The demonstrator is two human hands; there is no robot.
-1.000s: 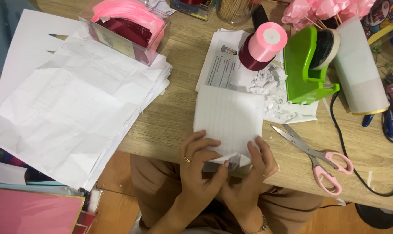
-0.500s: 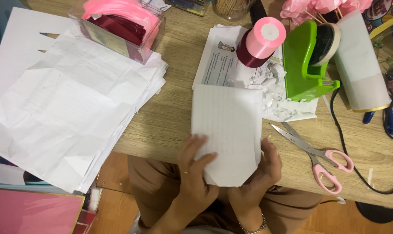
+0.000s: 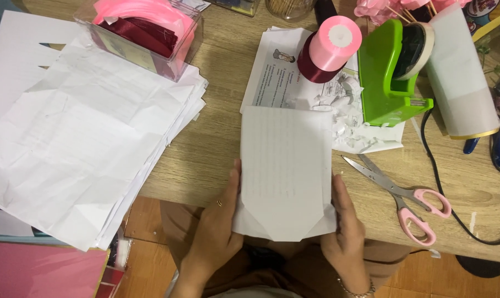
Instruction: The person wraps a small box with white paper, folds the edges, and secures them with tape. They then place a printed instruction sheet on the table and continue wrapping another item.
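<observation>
your left hand [image 3: 214,234] and right hand [image 3: 346,232] both grip the folded white paper [image 3: 286,171] between them, pink-handled scissors [image 3: 402,196] just beside your right hand.

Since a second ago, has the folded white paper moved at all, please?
Yes. The folded white paper has slid toward the person, hanging farther past the table edge.

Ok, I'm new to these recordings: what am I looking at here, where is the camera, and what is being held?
The camera sits on a person's head, looking down at a wooden desk. Two bare hands work, no machine. The left hand and right hand hold a folded white paper by its sides at the desk's near edge. Around it lie a stack of white sheets, pink-handled scissors, a green tape dispenser, a pink ribbon spool and a clear box of ribbon.
</observation>
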